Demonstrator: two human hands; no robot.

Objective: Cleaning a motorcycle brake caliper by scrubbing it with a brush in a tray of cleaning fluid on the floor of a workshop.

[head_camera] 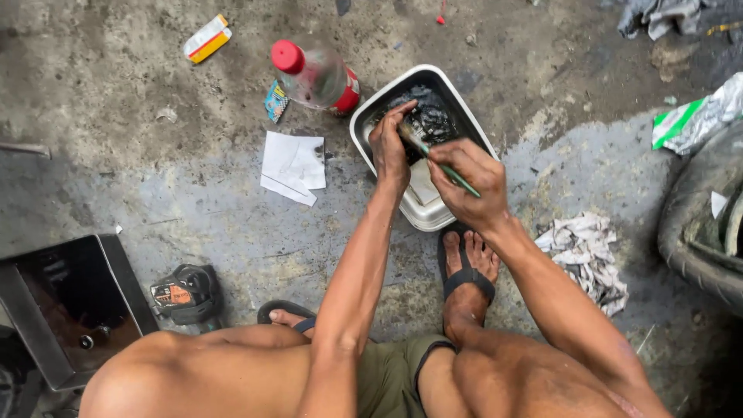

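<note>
A rectangular metal tray (364, 124) sits on the concrete floor in front of me, holding a dark oily part (429, 120) in dirty liquid. My left hand (389, 147) reaches into the tray, its greasy fingers closed on the dark part. My right hand (467, 184) is just right of it over the tray's near end, gripping a thin green-handled brush (457, 180) whose tip points toward the part. Both hands nearly touch.
A plastic bottle with a red cap (316, 76) lies left of the tray, white paper (294, 166) near it. Crumpled newspaper (587, 255) and a tyre (700, 224) are at right. A dark metal box (70, 306) and a black part (188, 294) sit lower left. My sandalled feet are below the tray.
</note>
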